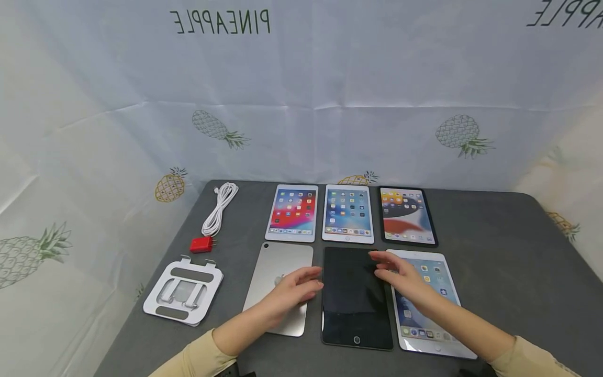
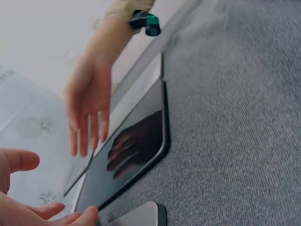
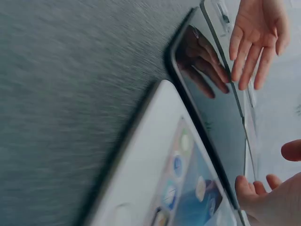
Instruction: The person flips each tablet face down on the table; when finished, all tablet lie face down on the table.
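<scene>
A black tablet with a dark screen lies flat in the middle of the front row, its round home button toward me. My left hand is over the silver tablet, which lies back side up with a logo; its fingers point at the black tablet's left edge. Over the right side of the black tablet hovers my right hand, its forearm crossing the white tablet with a lit screen. Both hands have loosely extended fingers and hold nothing. In the left wrist view, the right hand is reflected in the dark screen.
Behind stand-free in a back row lie two white tablets and a dark-framed one, screens lit. At left are a coiled white cable, a red charger plug and a folded white stand. Pineapple-print cloth hangs behind the grey table.
</scene>
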Demonstrator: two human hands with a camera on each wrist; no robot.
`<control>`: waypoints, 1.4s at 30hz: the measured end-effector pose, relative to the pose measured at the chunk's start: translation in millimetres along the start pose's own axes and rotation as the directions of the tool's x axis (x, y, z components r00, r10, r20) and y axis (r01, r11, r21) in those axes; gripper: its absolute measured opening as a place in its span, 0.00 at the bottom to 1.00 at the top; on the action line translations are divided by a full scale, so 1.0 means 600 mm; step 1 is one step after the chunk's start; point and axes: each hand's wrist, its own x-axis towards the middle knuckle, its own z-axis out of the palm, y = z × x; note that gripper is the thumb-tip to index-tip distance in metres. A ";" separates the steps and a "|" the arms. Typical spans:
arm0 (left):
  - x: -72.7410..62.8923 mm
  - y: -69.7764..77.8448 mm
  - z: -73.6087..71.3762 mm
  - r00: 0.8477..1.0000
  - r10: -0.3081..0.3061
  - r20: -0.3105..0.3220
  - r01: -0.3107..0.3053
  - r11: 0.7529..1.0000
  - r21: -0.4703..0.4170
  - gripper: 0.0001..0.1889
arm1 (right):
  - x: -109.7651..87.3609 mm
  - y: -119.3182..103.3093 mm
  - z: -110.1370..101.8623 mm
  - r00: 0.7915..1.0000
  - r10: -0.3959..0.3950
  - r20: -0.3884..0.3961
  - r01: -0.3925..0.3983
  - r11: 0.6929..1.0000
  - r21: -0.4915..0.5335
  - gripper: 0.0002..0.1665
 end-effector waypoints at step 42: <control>0.013 -0.002 0.029 0.995 0.088 0.045 -0.075 0.971 -0.225 0.32 | -0.044 0.008 0.016 0.981 0.149 0.124 -0.183 0.923 0.339 0.38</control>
